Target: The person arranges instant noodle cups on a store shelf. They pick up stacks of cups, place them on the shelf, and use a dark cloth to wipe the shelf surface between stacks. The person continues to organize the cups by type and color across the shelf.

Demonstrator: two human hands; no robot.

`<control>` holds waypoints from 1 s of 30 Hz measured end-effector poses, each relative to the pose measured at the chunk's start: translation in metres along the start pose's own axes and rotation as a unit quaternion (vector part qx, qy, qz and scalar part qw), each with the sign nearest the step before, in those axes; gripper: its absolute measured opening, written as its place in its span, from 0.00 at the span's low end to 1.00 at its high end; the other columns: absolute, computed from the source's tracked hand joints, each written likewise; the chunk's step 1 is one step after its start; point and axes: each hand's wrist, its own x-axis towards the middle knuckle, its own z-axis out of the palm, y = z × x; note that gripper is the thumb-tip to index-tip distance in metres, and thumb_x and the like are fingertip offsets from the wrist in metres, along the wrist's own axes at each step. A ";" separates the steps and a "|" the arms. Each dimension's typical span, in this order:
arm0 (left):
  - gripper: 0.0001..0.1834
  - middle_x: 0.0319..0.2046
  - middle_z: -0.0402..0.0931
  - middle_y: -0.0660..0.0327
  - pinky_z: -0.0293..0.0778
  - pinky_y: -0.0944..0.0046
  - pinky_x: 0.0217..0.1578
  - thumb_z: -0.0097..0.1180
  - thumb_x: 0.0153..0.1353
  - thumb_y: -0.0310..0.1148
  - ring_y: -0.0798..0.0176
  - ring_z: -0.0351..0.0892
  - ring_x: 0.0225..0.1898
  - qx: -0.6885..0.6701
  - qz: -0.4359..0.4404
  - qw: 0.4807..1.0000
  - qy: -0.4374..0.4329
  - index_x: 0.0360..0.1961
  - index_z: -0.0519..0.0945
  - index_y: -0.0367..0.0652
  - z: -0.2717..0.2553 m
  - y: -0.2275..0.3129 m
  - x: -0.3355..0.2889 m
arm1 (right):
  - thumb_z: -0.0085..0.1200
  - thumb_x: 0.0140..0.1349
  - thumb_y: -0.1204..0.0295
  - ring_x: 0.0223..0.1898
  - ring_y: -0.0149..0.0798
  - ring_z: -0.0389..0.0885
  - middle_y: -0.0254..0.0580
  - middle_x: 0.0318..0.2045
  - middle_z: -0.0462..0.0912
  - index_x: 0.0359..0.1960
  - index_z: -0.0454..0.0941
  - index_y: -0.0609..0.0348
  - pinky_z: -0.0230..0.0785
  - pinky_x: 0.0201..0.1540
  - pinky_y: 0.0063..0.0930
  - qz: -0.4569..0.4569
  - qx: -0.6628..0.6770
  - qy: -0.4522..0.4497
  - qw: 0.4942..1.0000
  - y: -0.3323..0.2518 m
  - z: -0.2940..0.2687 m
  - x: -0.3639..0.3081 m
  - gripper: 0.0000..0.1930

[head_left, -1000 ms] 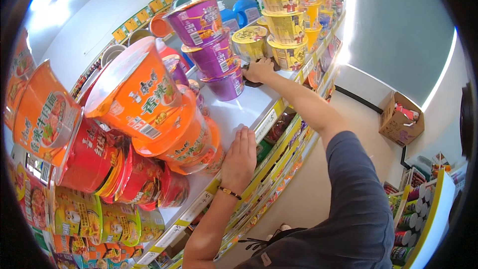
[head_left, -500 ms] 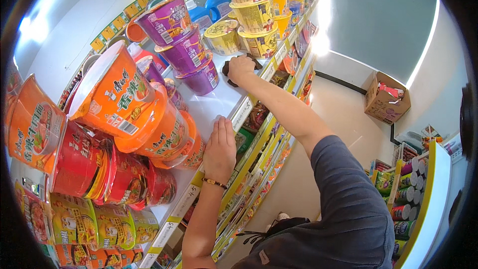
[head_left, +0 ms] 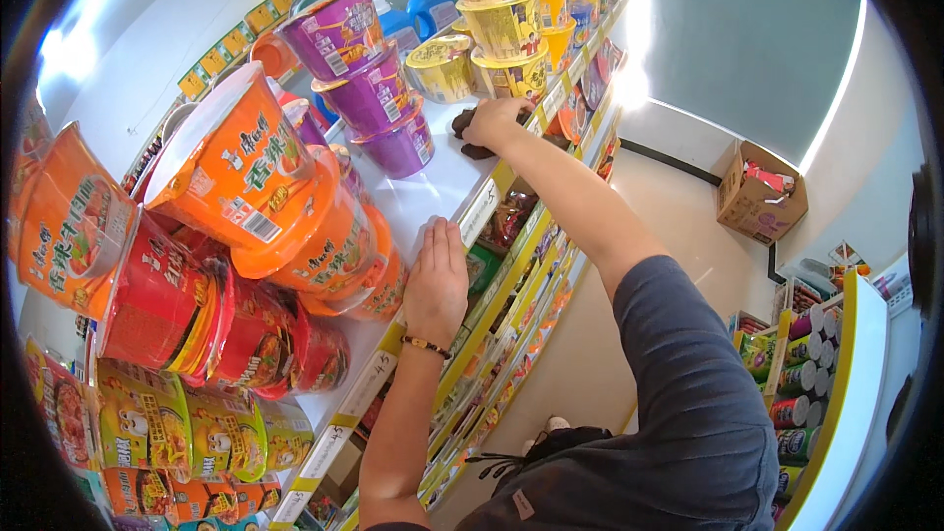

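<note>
Pressed to the white shelf top (head_left: 418,199), a dark brown cloth (head_left: 479,150) lies bunched under my right hand (head_left: 495,124), whose fingers close on it. That hand is in front of the stacked yellow noodle tubs (head_left: 508,31) and to the right of a stack of purple noodle tubs (head_left: 379,123). My left hand (head_left: 436,280), a beaded bracelet on its wrist, lies flat on the shelf's front edge with its fingers stretched out together. It holds nothing. Beside it on the left are tilted orange noodle tubs (head_left: 324,236).
Red noodle tubs (head_left: 162,305) and green noodle tubs (head_left: 143,418) fill the shelf at the left. Blue bottles (head_left: 431,8) stand behind the purple stack. An open cardboard box (head_left: 762,194) sits on the floor at the right, near another shelf with cans (head_left: 798,379).
My right hand has slid the cloth slightly to the right, toward the shelf's front edge. My left hand stays resting on the edge.
</note>
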 end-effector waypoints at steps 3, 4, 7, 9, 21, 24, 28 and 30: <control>0.28 0.57 0.62 0.43 0.62 0.57 0.58 0.52 0.54 0.27 0.46 0.62 0.59 0.002 -0.006 1.000 0.001 0.56 0.61 0.29 0.004 -0.003 -0.001 | 0.44 0.51 0.47 0.51 0.59 0.73 0.52 0.52 0.73 0.59 0.60 0.60 0.58 0.52 0.60 -0.007 -0.001 -0.027 1.000 0.002 -0.008 0.000 0.38; 0.28 0.57 0.62 0.44 0.62 0.57 0.58 0.52 0.54 0.27 0.47 0.62 0.59 0.003 -0.009 1.000 -0.005 0.57 0.61 0.29 0.003 -0.005 -0.001 | 0.44 0.51 0.47 0.51 0.60 0.73 0.52 0.52 0.73 0.59 0.60 0.60 0.58 0.51 0.59 -0.013 -0.013 -0.036 0.999 0.001 -0.015 -0.005 0.38; 0.27 0.57 0.63 0.45 0.63 0.59 0.58 0.49 0.55 0.26 0.48 0.63 0.59 0.008 -0.003 1.000 -0.006 0.56 0.62 0.29 -0.001 -0.001 0.001 | 0.44 0.49 0.45 0.43 0.55 0.77 0.52 0.48 0.76 0.56 0.66 0.60 0.61 0.45 0.49 -0.002 -0.038 -0.085 0.996 0.008 -0.016 0.013 0.37; 0.24 0.57 0.64 0.45 0.65 0.61 0.56 0.42 0.56 0.25 0.50 0.65 0.58 0.026 0.004 1.000 0.006 0.56 0.63 0.29 -0.002 0.000 0.001 | 0.45 0.49 0.46 0.40 0.53 0.78 0.50 0.46 0.76 0.55 0.68 0.60 0.62 0.41 0.47 -0.003 -0.045 -0.076 0.996 0.007 -0.012 0.019 0.36; 0.28 0.58 0.62 0.47 0.62 0.63 0.58 0.45 0.53 0.24 0.51 0.63 0.60 0.062 0.000 0.998 -0.020 0.58 0.61 0.29 -0.002 -0.002 -0.003 | 0.44 0.52 0.60 0.32 0.48 0.81 0.44 0.36 0.82 0.38 0.82 0.57 0.68 0.29 0.43 -0.061 -0.093 0.081 0.991 -0.014 0.009 -0.006 0.19; 0.28 0.58 0.62 0.49 0.64 0.65 0.56 0.45 0.55 0.26 0.54 0.63 0.59 0.096 0.006 0.995 -0.021 0.58 0.61 0.30 0.000 -0.002 -0.003 | 0.44 0.53 0.62 0.33 0.44 0.82 0.40 0.36 0.83 0.37 0.82 0.54 0.70 0.28 0.44 -0.077 -0.059 0.095 0.991 -0.020 0.010 -0.018 0.17; 0.27 0.58 0.63 0.50 0.66 0.65 0.54 0.45 0.56 0.28 0.55 0.64 0.59 0.115 0.012 0.993 -0.008 0.58 0.61 0.31 0.002 -0.003 -0.004 | 0.45 0.56 0.58 0.37 0.40 0.83 0.38 0.36 0.84 0.35 0.83 0.52 0.73 0.29 0.43 -0.119 -0.006 0.116 0.986 -0.026 0.014 -0.035 0.17; 0.28 0.58 0.63 0.50 0.65 0.65 0.55 0.46 0.55 0.27 0.55 0.64 0.59 0.103 0.004 0.995 0.000 0.58 0.61 0.31 0.004 -0.003 -0.005 | 0.45 0.55 0.58 0.36 0.42 0.83 0.42 0.34 0.84 0.31 0.83 0.54 0.74 0.32 0.38 -0.155 0.024 0.167 0.973 -0.026 0.017 -0.047 0.17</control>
